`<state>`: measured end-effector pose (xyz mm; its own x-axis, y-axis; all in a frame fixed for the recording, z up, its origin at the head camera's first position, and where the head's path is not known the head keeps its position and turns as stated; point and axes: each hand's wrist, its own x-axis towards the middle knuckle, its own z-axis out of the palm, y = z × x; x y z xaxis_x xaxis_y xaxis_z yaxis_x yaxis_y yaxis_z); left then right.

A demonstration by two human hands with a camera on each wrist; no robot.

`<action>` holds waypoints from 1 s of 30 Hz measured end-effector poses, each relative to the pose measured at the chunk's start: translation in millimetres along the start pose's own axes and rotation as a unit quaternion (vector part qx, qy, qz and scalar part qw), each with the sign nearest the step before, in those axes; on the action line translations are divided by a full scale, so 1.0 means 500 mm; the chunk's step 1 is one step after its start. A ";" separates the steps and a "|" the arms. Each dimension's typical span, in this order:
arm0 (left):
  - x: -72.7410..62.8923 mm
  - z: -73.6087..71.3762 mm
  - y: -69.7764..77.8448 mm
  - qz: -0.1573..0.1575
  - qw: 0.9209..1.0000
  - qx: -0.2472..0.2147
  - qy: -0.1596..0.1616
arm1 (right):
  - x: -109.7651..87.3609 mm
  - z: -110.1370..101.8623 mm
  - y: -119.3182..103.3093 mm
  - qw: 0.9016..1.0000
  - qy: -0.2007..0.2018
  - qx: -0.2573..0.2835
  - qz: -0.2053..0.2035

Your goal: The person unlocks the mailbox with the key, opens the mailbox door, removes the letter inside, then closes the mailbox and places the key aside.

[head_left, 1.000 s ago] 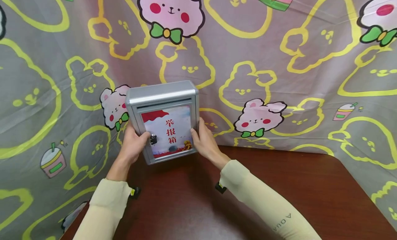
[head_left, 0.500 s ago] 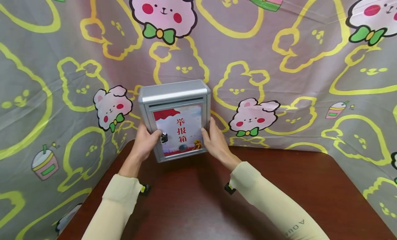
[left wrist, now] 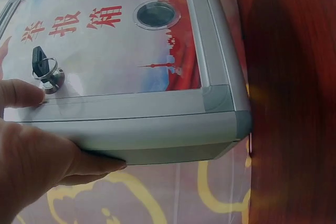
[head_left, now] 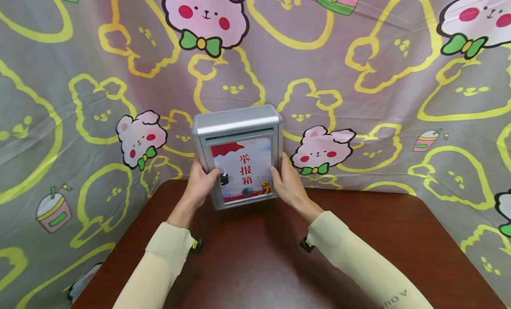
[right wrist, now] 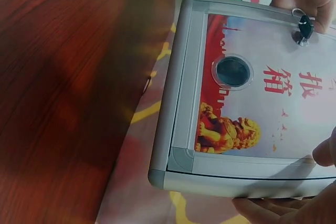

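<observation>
Both hands hold a silver metal report box (head_left: 261, 149) up near the back of the table, its front turned toward me and slightly tilted. My left hand (head_left: 198, 184) grips one side, thumb on the front edge beside a lock with a key (left wrist: 47, 77) in it, fingers round the side wall. On the opposite side my right hand (head_left: 290, 184) grips likewise, thumb over the front frame and fingers underneath in the right wrist view. A slot runs under the box's top. Red characters, a round dark window (right wrist: 233, 72) and a golden lion picture (right wrist: 231, 135) mark the front.
Below the box spreads a dark red-brown wooden table (head_left: 247, 264). A grey curtain (head_left: 311, 62) with yellow outlines and pink cartoon animals hangs behind it and along both sides, close to the table's edges.
The box has moved to the right along the curtain, carried in both hands. Their grip looks the same, and the head view has turned a little to the right.
</observation>
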<state>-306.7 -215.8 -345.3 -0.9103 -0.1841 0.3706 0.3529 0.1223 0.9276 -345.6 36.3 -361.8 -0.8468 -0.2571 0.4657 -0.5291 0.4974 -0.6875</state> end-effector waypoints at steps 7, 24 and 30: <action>-0.003 0.035 -0.008 -0.012 1.000 0.002 -0.004 | -0.017 -0.029 0.016 0.999 -0.011 -0.007 0.033; 0.006 0.101 -0.006 0.018 0.999 -0.020 -0.040 | -0.041 -0.079 0.051 0.999 0.026 0.015 0.016; 0.015 0.122 -0.007 0.040 0.997 -0.040 -0.056 | -0.049 -0.100 0.058 0.999 0.030 0.013 0.023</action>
<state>-327.8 -158.2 -348.6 -0.8956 -0.0669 0.4397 0.4368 0.0536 0.8979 -337.3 98.2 -365.4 -0.8656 -0.1833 0.4660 -0.4919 0.4854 -0.7228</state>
